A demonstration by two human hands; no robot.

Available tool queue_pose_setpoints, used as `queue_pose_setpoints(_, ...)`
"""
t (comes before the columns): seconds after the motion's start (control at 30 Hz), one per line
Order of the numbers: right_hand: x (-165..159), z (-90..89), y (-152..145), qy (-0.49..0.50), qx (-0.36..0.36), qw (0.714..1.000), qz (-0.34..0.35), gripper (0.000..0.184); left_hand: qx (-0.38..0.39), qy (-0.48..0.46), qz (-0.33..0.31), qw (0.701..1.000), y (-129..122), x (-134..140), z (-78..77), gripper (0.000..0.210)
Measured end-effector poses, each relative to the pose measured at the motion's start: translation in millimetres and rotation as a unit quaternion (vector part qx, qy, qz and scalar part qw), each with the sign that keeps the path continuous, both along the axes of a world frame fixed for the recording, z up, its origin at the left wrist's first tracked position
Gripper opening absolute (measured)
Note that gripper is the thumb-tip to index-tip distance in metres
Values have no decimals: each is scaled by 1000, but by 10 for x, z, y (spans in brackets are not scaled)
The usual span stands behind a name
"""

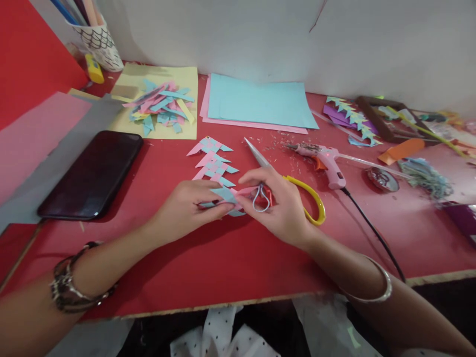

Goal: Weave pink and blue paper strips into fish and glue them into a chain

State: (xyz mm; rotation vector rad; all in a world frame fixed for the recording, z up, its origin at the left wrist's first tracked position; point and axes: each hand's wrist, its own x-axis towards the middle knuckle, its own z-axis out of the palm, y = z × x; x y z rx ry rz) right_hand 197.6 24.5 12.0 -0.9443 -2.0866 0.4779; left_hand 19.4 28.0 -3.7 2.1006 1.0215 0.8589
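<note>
A braided chain of light blue and pink paper strips (213, 166) with pointed side tips lies on the red table, its near end between my hands. My left hand (188, 203) pinches that near end, thumb and fingers closed on a blue folded part. At the same spot my right hand (280, 206) grips a pink paper strip (247, 190) between thumb and fingers. A small pale blue loop (261, 199) with red beside it shows inside my right hand; I cannot make out what it is. Yellow-handled scissors (316, 206) lie partly under that hand.
A pink glue gun (329, 163) with a black cord lies right. At the back are cut paper strips (163, 106), blue sheets (260, 99) and a pen cup (98, 44). A black phone (92, 173) lies left. Craft scraps and a brown frame (386, 119) fill the right side.
</note>
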Motion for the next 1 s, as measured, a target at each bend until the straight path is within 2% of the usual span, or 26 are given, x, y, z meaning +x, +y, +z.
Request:
queue_pose_setpoints(0.1, 2, -3, -20, -45, 196, 979, -29, 10, -18, -10, 53, 998, -34, 26, 5, 22)
queue_pose_setpoints(0.13, 6, -3, -25, -64, 237, 969, -27, 10, -25, -17, 63, 998, -45, 34, 13, 24)
queue_pose_setpoints(0.2, 16, -7, -32, -95, 264, 960, -27, 7, -32, -30, 72, 996, -64, 50, 33, 29)
queue_pose_setpoints(0.37, 19, -54, -28, -110, 224, 967, -48, 12, -31, -42, 83, 995, -85, 70, 56, 21)
queue_pose_setpoints(0.47, -1, -72, -25, -108, 206, 972, -43, 14, -17, -33, 86, 996, -88, 67, 36, 26)
queue_pose_setpoints(0.7, -33, -72, -49, -88, 160, 983, -34, 12, 75, -3, 76, 994, -91, 53, -31, 30)
queue_pose_setpoints(0.83, -45, -92, -55, -70, 125, 989, -34, 8, 107, 8, 68, 992, -88, 49, -42, 21)
queue_pose_setpoints(1.0, -51, -81, -38, -44, 98, 994, -29, 10, 88, 11, 87, 992, -80, 47, -34, 21)
